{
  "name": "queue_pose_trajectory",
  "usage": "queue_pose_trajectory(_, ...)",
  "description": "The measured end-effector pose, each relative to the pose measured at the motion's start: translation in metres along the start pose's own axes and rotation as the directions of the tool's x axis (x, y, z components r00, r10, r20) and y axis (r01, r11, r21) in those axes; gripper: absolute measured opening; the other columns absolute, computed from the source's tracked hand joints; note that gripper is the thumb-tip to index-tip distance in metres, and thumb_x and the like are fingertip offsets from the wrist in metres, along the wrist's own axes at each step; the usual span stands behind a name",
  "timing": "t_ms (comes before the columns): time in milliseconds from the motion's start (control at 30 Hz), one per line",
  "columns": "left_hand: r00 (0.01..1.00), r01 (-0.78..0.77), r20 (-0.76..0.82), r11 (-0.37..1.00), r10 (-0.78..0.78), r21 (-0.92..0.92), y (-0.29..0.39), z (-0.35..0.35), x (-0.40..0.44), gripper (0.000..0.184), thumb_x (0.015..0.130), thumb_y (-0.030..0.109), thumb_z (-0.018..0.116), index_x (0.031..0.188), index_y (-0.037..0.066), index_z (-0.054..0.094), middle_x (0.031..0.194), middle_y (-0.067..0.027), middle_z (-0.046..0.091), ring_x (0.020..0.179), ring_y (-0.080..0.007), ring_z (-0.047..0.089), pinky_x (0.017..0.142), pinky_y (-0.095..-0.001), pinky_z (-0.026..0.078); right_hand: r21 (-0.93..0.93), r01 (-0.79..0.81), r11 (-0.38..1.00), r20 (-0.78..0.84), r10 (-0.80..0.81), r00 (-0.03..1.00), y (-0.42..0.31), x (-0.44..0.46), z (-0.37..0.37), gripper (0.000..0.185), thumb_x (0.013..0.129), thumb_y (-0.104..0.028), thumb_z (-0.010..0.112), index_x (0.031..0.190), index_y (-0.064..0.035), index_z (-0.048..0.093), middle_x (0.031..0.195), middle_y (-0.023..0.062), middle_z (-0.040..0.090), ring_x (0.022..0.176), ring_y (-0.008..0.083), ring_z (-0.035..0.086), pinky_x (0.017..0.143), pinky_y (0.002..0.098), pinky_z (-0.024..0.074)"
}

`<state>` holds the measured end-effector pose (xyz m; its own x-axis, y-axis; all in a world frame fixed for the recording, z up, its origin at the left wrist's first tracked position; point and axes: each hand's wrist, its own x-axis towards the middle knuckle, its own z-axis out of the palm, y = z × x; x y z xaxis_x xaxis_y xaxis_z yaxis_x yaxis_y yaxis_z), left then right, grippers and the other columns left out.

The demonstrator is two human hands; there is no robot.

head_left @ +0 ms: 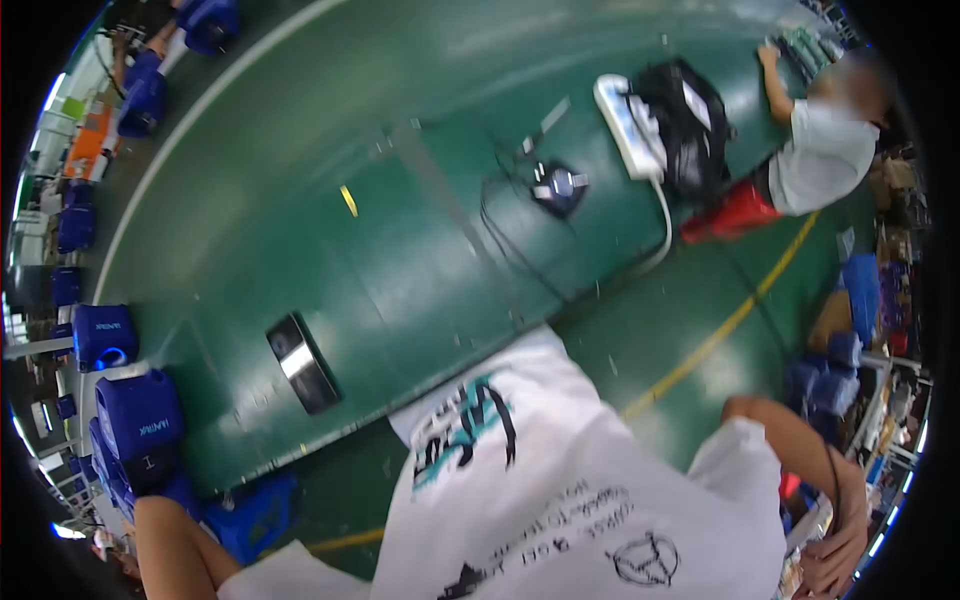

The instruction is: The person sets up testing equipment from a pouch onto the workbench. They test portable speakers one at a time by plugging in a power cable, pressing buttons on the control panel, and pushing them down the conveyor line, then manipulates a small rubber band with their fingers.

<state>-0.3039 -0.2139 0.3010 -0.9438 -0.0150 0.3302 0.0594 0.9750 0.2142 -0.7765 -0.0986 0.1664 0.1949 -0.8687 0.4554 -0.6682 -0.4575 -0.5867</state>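
My right arm bends down at the lower right, with a dark cord or band near the wrist. My right hand [835, 562] hangs beside my body, away from the table, with its fingers partly curled; whether it holds anything is unclear. Of my left side only the arm [180, 550] shows at the lower left, and the hand is out of view. On the green table [400, 270] in front of me lies a black, glossy, phone-like device [303, 365]. Farther right is a small dark device [560, 190] with thin cables around it.
A yellow strip [349, 200] lies on the table. A white power strip [630, 128] and a black bag [690, 130] are at the right end. Beyond them a person [825, 155] reaches toward another table. Blue plastic seats [140, 415] line the left.
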Motion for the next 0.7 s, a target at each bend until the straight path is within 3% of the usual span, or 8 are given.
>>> queue_pose_trajectory(100,1.000,0.009,0.016,0.999,-0.010,0.039,0.003,0.002,-0.005,0.019,0.104,0.017,0.052,0.089,0.005,0.055,0.086,-0.0082,0.059,0.081,-0.0186,0.060,0.078,-0.0366,0.052,0.276,0.166,0.947,0.046,-0.185,0.982,-0.032,-0.027,-0.032,0.034,0.101,-0.022,0.058,0.127,-0.0041,0.071,0.119,0.0177,0.074,0.107,0.0241,0.074,0.099,0.0366,0.0570)
queue_pose_trajectory(233,0.998,0.059,-0.011,0.998,-0.059,0.031,0.012,-0.007,-0.005,0.019,0.104,0.017,0.052,0.090,0.005,0.056,0.087,-0.0090,0.059,0.082,-0.0192,0.060,0.078,-0.0368,0.053,0.792,0.324,0.518,0.044,-0.576,0.816,-0.048,-0.033,-0.084,0.031,0.102,-0.018,0.056,0.126,-0.0046,0.072,0.117,0.0174,0.075,0.106,0.0236,0.074,0.098,0.0364,0.0573)
queue_pose_trajectory(300,0.997,0.071,-0.016,0.996,-0.070,0.046,0.018,-0.008,-0.008,0.019,0.104,0.016,0.052,0.090,0.004,0.056,0.087,-0.0094,0.060,0.082,-0.0195,0.060,0.078,-0.0368,0.053,0.856,0.295,0.426,0.019,-0.596,0.803,-0.032,-0.015,-0.086,0.030,0.103,-0.016,0.055,0.125,-0.0048,0.072,0.116,0.0172,0.075,0.106,0.0234,0.074,0.098,0.0364,0.0575)
queue_pose_trajectory(367,0.997,0.076,-0.024,0.994,-0.074,0.079,0.024,-0.007,-0.013,0.019,0.104,0.016,0.052,0.090,0.004,0.056,0.088,-0.0099,0.060,0.082,-0.0198,0.060,0.078,-0.0369,0.053,0.507,0.091,0.857,-0.054,-0.073,0.996,0.005,0.031,-0.062,0.030,0.105,-0.018,0.058,0.129,-0.0043,0.069,0.115,0.0134,0.075,0.105,0.0226,0.073,0.096,0.0337,0.0563)
queue_pose_trajectory(400,0.996,0.083,-0.031,0.993,-0.080,0.089,0.027,-0.007,-0.015,0.018,0.104,0.016,0.052,0.090,0.004,0.056,0.088,-0.0101,0.060,0.083,-0.0199,0.060,0.078,-0.0369,0.053,0.209,-0.198,0.958,-0.234,0.245,0.941,0.032,0.054,-0.044,0.032,0.107,-0.021,0.062,0.133,-0.0036,0.066,0.115,0.0097,0.074,0.104,0.0219,0.071,0.093,0.0312,0.0549)
queue_pose_trajectory(433,0.996,0.087,-0.038,0.992,-0.083,0.095,0.029,-0.008,-0.017,0.018,0.104,0.016,0.052,0.091,0.004,0.056,0.088,-0.0103,0.060,0.083,-0.0201,0.061,0.078,-0.0369,0.053,0.247,-0.293,0.923,-0.199,0.345,0.917,0.079,0.073,-0.024,0.040,0.102,-0.025,0.070,0.133,-0.0003,0.065,0.117,0.0134,0.072,0.103,0.0237,0.068,0.093,0.0337,0.0537)
queue_pose_trajectory(500,0.994,0.101,-0.044,0.990,-0.096,0.102,0.035,-0.009,-0.022,0.018,0.104,0.016,0.052,0.091,0.004,0.056,0.088,-0.0107,0.061,0.083,-0.0204,0.061,0.078,-0.0370,0.053,-0.365,-0.372,0.854,-0.287,0.277,0.917,0.169,0.063,0.025,0.048,0.097,-0.030,0.076,0.131,0.0017,0.065,0.119,0.0187,0.070,0.107,0.0300,0.067,0.094,0.0406,0.0535)
queue_pose_trajectory(700,0.989,0.148,-0.051,0.976,-0.141,0.157,0.048,0.007,-0.040,0.018,0.103,0.016,0.052,0.092,0.003,0.057,0.090,-0.0119,0.062,0.084,-0.0212,0.061,0.078,-0.0371,0.053,-0.433,-0.384,0.815,-0.224,0.316,0.922,0.208,0.071,0.099,0.062,0.095,-0.041,0.076,0.135,0.0038,0.064,0.127,0.0256,0.065,0.125,0.0432,0.058,0.109,0.0489,0.0459)
